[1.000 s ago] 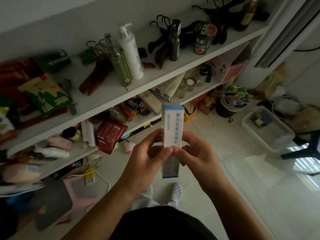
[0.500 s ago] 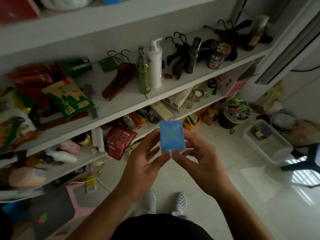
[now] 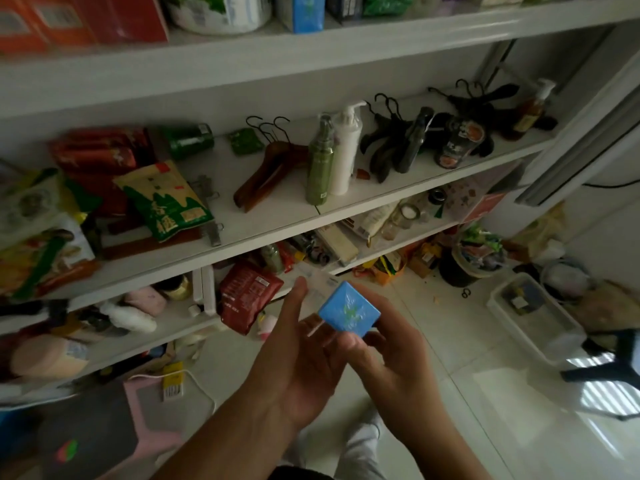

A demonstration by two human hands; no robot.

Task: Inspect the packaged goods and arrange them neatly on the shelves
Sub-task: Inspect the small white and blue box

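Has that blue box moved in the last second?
Yes. The box stood upright in front of the lower shelf; now it is tipped over, with its blue end toward the camera and its other end pointing at that shelf.

- blue box (image 3: 348,311): glossy, smooth card, catching the light.
- shelves (image 3: 287,218): matt white boards.
- hangers (image 3: 259,183): brown wood, dull sheen.
- pump bottle (image 3: 346,157): smooth white plastic.
- red pouch (image 3: 247,292): shiny, crinkled foil.
- floor (image 3: 485,368): glossy pale tiles with reflections.

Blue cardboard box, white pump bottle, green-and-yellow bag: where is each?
Blue cardboard box (image 3: 348,311), head view, top face.
White pump bottle (image 3: 346,157), head view, body.
Green-and-yellow bag (image 3: 166,202), head view, printed front.
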